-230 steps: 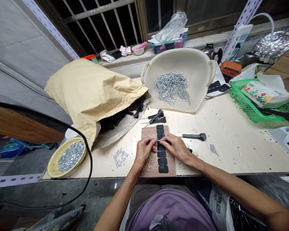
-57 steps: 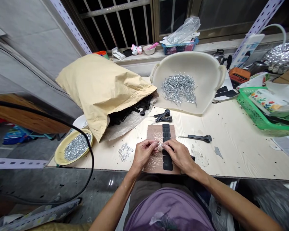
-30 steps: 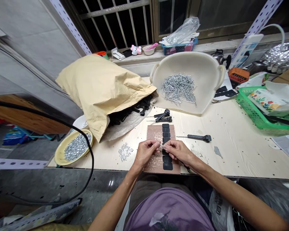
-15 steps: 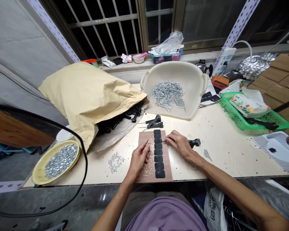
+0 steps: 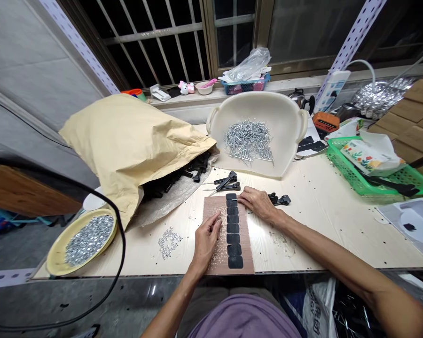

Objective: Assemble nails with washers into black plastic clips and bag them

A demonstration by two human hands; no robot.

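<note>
My right hand (image 5: pixel 259 203) is closed on a thin metal pin (image 5: pixel 234 200), its tip over one of the upper black pads in a column. The black pads (image 5: pixel 233 228) lie on a brown board (image 5: pixel 245 249) at the table's front edge. My left hand (image 5: pixel 205 239) rests at the board's left side, over small pale bits (image 5: pixel 220 244). Its thumb and fingers are drawn together; whatever is between them is too small to make out. Behind the board lie several black plastic pieces with metal pins (image 5: pixel 227 182). More black pieces (image 5: pixel 280 200) lie just beyond my right hand.
A cream basin (image 5: pixel 285 136) holds a heap of metal pins. At left are a paper sack (image 5: pixel 127 136) of black parts, a yellow bowl (image 5: pixel 52 263) of small metal pieces and scattered metal bits (image 5: pixel 169 241). A green basket (image 5: pixel 359 185) stands right; a black cable (image 5: pixel 121 234) hangs front left.
My right hand has shifted slightly left, bringing the pin over the pad column. The left hand's fingers have straightened a little. The whole view has moved slightly.
</note>
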